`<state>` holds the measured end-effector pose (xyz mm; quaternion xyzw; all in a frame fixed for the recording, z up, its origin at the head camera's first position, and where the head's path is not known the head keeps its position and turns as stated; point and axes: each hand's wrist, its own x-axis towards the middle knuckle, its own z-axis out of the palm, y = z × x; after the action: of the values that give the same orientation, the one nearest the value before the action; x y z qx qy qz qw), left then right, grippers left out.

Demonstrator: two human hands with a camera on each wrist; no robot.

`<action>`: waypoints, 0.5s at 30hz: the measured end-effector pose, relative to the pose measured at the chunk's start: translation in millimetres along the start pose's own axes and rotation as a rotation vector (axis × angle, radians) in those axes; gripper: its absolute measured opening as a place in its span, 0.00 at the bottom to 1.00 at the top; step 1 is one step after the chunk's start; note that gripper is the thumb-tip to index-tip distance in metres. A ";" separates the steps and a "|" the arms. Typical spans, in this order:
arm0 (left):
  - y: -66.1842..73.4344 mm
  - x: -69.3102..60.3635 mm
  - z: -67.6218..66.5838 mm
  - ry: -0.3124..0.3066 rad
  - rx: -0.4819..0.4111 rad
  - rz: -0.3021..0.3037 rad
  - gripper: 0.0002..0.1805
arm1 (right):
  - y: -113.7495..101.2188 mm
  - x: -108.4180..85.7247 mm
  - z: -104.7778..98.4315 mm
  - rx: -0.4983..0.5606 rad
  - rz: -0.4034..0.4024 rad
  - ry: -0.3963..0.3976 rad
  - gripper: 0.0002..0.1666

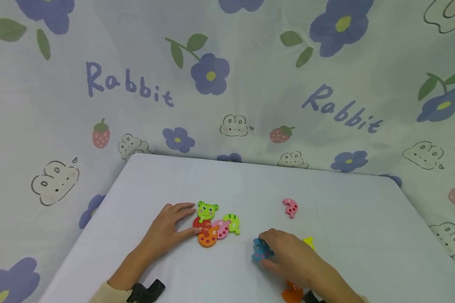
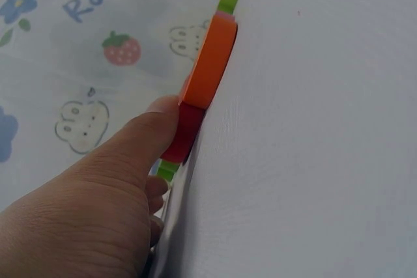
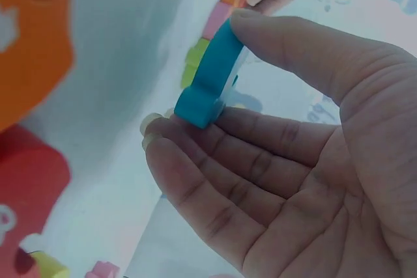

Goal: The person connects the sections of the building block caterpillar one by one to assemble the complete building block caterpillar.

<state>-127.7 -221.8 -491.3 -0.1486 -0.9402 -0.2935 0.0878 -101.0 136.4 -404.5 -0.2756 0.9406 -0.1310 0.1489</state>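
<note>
Several puzzle pieces lie linked on the white table: a green animal-face piece (image 1: 207, 209), a red piece (image 1: 199, 223), an orange piece (image 1: 207, 239) marked 3, a pink piece (image 1: 222, 230) and a green striped piece (image 1: 233, 222). My left hand (image 1: 167, 225) rests beside them, thumb touching the red piece (image 2: 187, 133), the other fingers extended near the green face. To the right of the chain, my right hand (image 1: 290, 254) pinches a blue puzzle piece (image 1: 260, 251) between thumb and fingers. In the right wrist view the blue piece (image 3: 218, 63) is seen edge-on.
A loose pink piece (image 1: 291, 208) lies farther back on the right. Partly hidden by my right arm are a yellow piece (image 1: 309, 242) and an orange-red piece (image 1: 293, 292) marked 10. A red piece (image 3: 29, 187) shows close up. Rabbit-print cloth (image 1: 242, 84) hangs behind the table.
</note>
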 end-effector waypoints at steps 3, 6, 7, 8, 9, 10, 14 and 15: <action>0.5 0.5 0.0 0.000 0.001 -0.002 0.39 | -2.4 2.7 -2.2 0.007 -0.015 0.032 0.32; 1.1 0.6 0.0 -0.001 0.001 -0.008 0.38 | -4.9 6.1 -4.4 0.009 -0.028 0.059 0.32; 1.3 0.5 0.0 -0.001 0.001 -0.011 0.38 | -5.7 7.6 -5.0 0.009 -0.026 0.065 0.32; 1.4 0.5 0.1 -0.002 0.000 -0.013 0.38 | -6.4 9.0 -5.7 0.009 -0.022 0.070 0.32; 1.6 0.5 0.3 -0.002 0.001 -0.015 0.38 | -6.9 10.4 -6.6 0.011 -0.019 0.074 0.32; 1.7 0.4 0.3 -0.002 0.000 -0.016 0.38 | -7.2 11.8 -7.3 0.013 -0.014 0.077 0.32; 2.3 0.1 0.2 -0.003 0.006 -0.021 0.38 | -9.0 17.5 -9.1 0.016 0.013 0.078 0.33; 2.4 0.0 0.1 -0.003 0.008 -0.022 0.38 | -9.4 18.9 -9.4 0.016 0.015 0.081 0.33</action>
<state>-126.9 -219.9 -490.1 -0.1381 -0.9431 -0.2906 0.0839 -115.0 119.7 -396.7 -0.2617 0.9468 -0.1485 0.1140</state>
